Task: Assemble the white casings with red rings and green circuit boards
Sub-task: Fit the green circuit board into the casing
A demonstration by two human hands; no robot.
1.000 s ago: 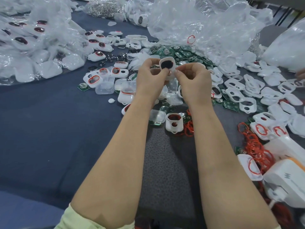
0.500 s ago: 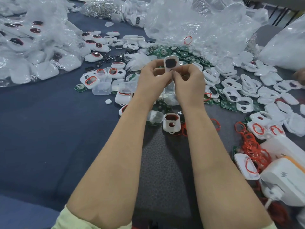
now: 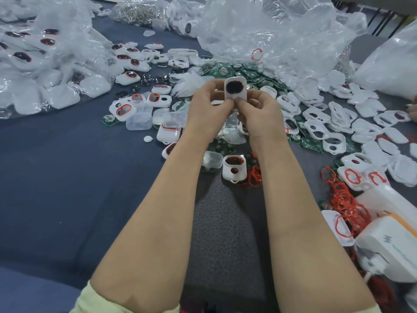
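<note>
I hold a white casing with a dark oval window upright between both hands, above the table's middle. My left hand grips its left side and my right hand pinches its lower right edge, thumbs meeting at the bottom. Another white casing with a red ring lies on the table just below my wrists. Green circuit boards are heaped behind my hands. Loose red rings pile up at the right. Empty white casings spread across the right side.
Clear plastic bags of parts lie at the back and another bag of casings at the left. A white device with a plug sits at the right edge. Clear lids and finished casings lie left of centre. Someone else's fingers show at the far right.
My hands have drawn closer together around the casing, the thumbs now meeting at its lower edge. The casing has turned more upright and faces me.
</note>
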